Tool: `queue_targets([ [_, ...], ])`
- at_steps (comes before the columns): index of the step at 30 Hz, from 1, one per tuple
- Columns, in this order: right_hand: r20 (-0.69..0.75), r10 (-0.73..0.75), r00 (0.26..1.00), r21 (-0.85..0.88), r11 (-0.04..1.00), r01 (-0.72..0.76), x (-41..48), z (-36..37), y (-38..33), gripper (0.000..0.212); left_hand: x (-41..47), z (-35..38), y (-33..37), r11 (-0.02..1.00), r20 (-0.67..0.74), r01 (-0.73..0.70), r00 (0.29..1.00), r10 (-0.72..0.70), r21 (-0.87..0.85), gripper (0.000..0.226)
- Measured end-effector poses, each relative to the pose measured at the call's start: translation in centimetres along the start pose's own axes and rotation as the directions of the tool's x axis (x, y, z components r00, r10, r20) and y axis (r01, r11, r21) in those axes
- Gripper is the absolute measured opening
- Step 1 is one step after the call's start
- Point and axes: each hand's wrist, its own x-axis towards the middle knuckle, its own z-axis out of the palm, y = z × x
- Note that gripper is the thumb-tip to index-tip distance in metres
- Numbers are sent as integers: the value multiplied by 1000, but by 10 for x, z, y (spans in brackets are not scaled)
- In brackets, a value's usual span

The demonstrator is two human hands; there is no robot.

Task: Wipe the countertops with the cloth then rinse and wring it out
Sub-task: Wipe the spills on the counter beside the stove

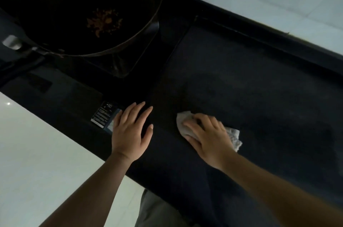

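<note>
A dark countertop [250, 87] runs diagonally across the view. A white cloth [233, 136] lies on it near the front edge, and my right hand [207, 136] presses down on it with fingers curled over the cloth, which sticks out on both sides of the hand. My left hand [131, 130] rests flat on the counter to the left of the cloth, fingers spread and holding nothing.
A large dark wok [78, 13] with brown food bits sits on a cooktop [133, 56] at the upper left, its handle pointing left. A label sticker [104, 115] lies beside my left hand. A pale tiled wall is behind; pale floor is below.
</note>
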Motion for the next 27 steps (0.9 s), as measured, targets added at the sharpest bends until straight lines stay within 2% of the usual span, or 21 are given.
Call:
queue_targets([
  [3, -76, 177, 981, 13, 984, -176, 29, -8, 26, 36, 1, 1, 0, 1000, -9, 6, 1000, -6, -10, 49],
  [5, -135, 358, 924, 42, 934, -355, 72, -13, 31, 37, 0, 1, 1, 1000, -13, 3, 1000, -3, -11, 49],
  [7, -157, 454, 877, 64, 891, -450, 111, -12, 23, 38, 1, 0, 0, 1000, -21, -3, 1000, 3, -14, 48],
  [9, -176, 425, 888, 65, 905, -420, 127, -5, 3, 37, 1, 0, 0, 1000, -29, -7, 1000, 7, -5, 48],
  [11, -129, 304, 944, 63, 952, -298, 118, 5, -21, 36, -1, 2, 0, 1000, -33, 6, 999, -6, 2, 48],
  [14, -101, 145, 984, 72, 988, -138, 56, 13, -50, 34, -15, 1, 11, 998, -24, -42, 999, 43, 40, 49],
  [18, -50, 114, 992, 67, 992, -111, 8, 16, -50, 31, -1, 1, 3, 999, 16, -4, 1000, 3, 50, 50],
  [20, -49, 108, 993, 30, 994, -107, -30, 11, -38, 32, -16, 1, 10, 999, 36, -31, 999, 30, 12, 49],
  [22, -55, 144, 988, 13, 990, -144, -69, 7, -20, 34, -50, 5, 26, 997, 63, -68, 996, 70, -39, 49],
  [24, -106, 237, 966, 15, 971, -237, -98, 1, 4, 35, -82, 9, 44, 996, 105, -37, 993, 45, -75, 50],
  [27, -190, 472, 861, 88, 882, -464, -105, -6, 27, 35, -103, 13, 62, 996, 133, 50, 990, -40, -74, 51],
])
